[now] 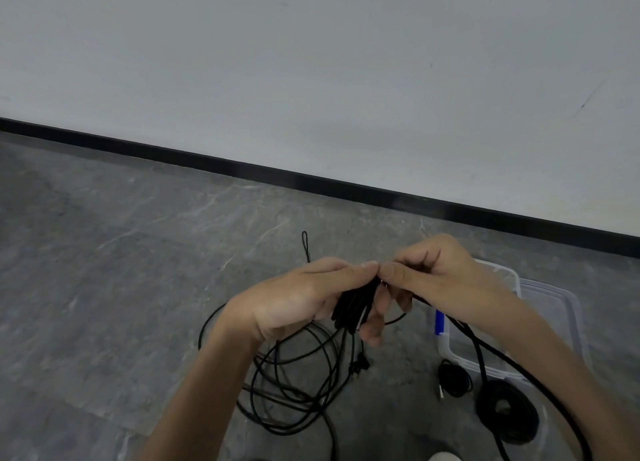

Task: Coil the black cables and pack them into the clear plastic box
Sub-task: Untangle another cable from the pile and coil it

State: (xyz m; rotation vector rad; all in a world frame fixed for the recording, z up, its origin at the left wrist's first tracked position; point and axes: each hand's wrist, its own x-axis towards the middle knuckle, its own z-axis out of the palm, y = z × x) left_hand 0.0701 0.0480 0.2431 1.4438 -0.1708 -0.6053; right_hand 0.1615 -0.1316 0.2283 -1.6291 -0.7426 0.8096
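Black cable bundle sits clamped in the curled fingers and thumb of the left hand, probably so its folds cannot spring apart. The right hand pinches a strand at the bundle's top. Loose loops trail below the fingers; the clear plastic box waits to their right, under the right forearm

The left hand and right hand meet on the bundle, leaving no gap between them. Left of and beyond the hands, open floor runs to the wall. Below the left hand sprawl loose loops. Under the right forearm stands the box, a strand from that hand trailing across it, two coils nearer.
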